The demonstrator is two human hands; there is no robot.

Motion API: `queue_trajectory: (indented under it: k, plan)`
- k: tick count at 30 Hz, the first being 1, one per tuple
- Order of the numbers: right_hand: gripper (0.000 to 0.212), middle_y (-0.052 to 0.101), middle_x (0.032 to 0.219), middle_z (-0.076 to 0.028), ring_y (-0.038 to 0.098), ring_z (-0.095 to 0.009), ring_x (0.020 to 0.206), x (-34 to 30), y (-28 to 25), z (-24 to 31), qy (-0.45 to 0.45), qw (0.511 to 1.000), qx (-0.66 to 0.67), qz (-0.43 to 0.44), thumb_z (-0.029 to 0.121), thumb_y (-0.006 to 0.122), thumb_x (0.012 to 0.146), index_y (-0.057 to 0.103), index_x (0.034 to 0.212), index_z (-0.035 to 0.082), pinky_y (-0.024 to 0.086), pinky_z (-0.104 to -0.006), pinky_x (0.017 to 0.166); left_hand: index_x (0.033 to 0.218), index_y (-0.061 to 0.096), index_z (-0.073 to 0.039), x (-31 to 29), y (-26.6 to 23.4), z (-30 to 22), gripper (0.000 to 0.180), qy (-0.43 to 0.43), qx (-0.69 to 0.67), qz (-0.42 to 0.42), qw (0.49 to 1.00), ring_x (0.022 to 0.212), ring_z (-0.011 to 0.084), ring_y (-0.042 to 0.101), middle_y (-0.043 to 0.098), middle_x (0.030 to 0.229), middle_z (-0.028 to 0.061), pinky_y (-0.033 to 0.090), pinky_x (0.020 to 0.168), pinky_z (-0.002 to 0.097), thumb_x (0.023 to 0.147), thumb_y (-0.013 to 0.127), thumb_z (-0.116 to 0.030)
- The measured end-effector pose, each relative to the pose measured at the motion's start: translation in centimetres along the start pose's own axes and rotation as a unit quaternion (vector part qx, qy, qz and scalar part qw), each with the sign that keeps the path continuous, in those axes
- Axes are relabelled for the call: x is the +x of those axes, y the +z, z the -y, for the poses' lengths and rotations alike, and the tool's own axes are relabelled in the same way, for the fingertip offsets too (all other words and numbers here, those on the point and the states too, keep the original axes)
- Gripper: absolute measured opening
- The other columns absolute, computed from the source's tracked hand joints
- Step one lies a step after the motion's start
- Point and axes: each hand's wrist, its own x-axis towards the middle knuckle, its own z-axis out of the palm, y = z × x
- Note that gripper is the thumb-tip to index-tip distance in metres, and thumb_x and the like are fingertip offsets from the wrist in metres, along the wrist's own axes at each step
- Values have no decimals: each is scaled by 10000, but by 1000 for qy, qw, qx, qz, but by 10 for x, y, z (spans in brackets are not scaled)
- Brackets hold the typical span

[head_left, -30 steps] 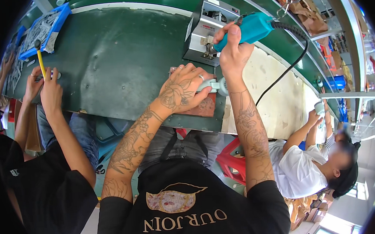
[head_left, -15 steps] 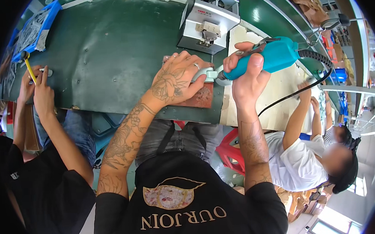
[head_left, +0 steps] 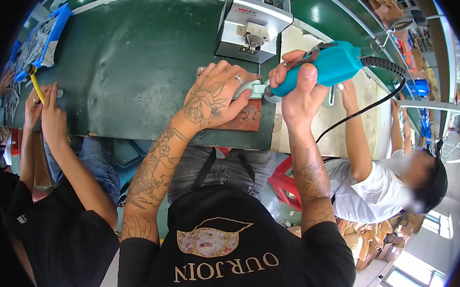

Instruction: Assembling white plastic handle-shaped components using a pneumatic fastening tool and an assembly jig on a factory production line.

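Observation:
My right hand (head_left: 304,95) is wrapped round a teal electric screwdriver (head_left: 335,65), which lies nearly level and points left. Its nose meets a pale grey-white plastic part (head_left: 257,89); the bit itself is hidden. Fingers of my left hand (head_left: 212,95) close over that part from the left and cover much of it. Beneath the left hand lies a flat reddish-brown board (head_left: 247,121) near the front edge of the green tabletop (head_left: 143,70).
Behind my hands stands a silver box-shaped machine (head_left: 252,30). The screwdriver's black cable (head_left: 363,113) curves down on the right. A blue tray (head_left: 52,36) of grey parts sits far left. Co-workers' hands are at both sides, one beside a yellow-handled tool (head_left: 37,87).
The screwdriver and my right hand have shifted slightly left in view. The right-hand co-worker's arm has come closer, with a pale piece at the hand. My left hand keeps its hold.

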Motion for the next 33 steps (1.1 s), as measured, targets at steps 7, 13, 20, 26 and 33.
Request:
queue_trajectory:
  k: [7,13,20,26,33]
  plan:
    - [570,545,688,-92,542,-198,606,-2,-4,-11,10,999,-44,18,545,593,983,516,976,-20,468,-349,590,1230,679,-164,2,4,1,337,17,29,5,999,1019,245,550,623,1097,30,438,912,417,915,585,-235]
    - [538,535,684,-87,535,-183,599,9,-3,-12,-23,997,-70,21,527,595,992,503,946,-1,458,-330,581,1221,661,-127,16,-7,-2,328,35,38,-7,999,1030,268,550,615,1155,43,437,951,447,911,598,-212]
    - [455,601,795,-58,569,-135,711,-23,-6,-4,58,998,35,6,404,651,984,566,1081,-31,469,-300,650,1223,638,-83,-4,-5,-5,387,115,-33,-22,993,1074,305,606,641,1239,81,481,935,437,861,692,-210]
    - [699,598,774,-100,591,-210,692,-60,-23,65,15,992,123,-29,623,667,897,548,1097,-36,482,-347,623,1147,676,-46,-50,-24,-11,309,63,0,-108,992,1016,332,657,695,1102,113,526,883,432,866,746,-153]
    - [599,632,834,-103,613,-178,744,-91,-65,61,34,996,54,-55,490,705,913,566,1145,-45,492,-313,654,1271,594,-6,-59,-77,74,387,-193,328,-266,886,1164,391,555,606,1259,192,417,1022,479,924,674,-159]
